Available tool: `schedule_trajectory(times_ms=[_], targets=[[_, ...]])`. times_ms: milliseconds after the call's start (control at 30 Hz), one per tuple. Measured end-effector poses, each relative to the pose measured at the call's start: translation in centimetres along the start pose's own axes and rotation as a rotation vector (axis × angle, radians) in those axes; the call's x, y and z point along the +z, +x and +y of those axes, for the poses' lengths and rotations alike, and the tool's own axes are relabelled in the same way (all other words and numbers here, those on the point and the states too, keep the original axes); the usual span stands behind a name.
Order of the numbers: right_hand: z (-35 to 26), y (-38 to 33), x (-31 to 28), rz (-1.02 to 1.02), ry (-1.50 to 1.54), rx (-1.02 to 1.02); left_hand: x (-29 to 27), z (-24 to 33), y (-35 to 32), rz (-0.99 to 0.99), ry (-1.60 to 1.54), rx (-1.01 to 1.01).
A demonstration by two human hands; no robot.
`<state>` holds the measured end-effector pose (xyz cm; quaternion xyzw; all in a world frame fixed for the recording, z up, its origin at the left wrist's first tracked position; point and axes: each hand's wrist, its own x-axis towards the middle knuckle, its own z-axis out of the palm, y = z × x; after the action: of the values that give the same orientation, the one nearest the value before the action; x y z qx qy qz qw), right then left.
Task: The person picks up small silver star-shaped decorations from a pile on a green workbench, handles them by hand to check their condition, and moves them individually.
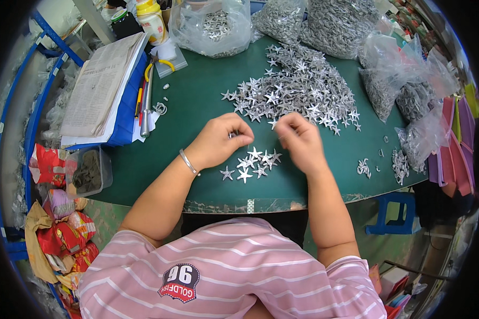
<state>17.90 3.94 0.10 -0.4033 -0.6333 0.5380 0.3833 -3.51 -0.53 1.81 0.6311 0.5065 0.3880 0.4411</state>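
A large heap of silver star-shaped metal pieces (303, 87) covers the far middle of the green table. Closer to me, several more star pieces (254, 162) lie in a small loose group between my forearms. My left hand (222, 139) is curled above that group's left side, thumb and fingers drawn together; a bit of something grey shows within the curl, too hidden to name. At the near edge of the heap, my right hand (302, 139) is bent with its fingertips pinched together. Motion blurs them, and whatever they hold cannot be made out.
Plastic bags of metal pieces (338, 26) stand along the back and right. At left, a newspaper (102, 85) lies on a blue tray (123, 119) beside yellow-handled pliers (154, 65). Small silver rings (400, 165) lie at right, and a blue stool (391, 213) stands below.
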Motion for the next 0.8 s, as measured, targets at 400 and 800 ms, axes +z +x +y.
schedule_trajectory(times_ms=[400,800], targets=[[-0.4,0.3,1.5,0.191,-0.902,-0.155,-2.0,-2.3,0.6,-0.087,-1.201,-0.176],[0.4,0.1,0.6,0.151,-0.803,-0.211,-0.7,-0.1,0.9,0.18,-0.466,-0.417]])
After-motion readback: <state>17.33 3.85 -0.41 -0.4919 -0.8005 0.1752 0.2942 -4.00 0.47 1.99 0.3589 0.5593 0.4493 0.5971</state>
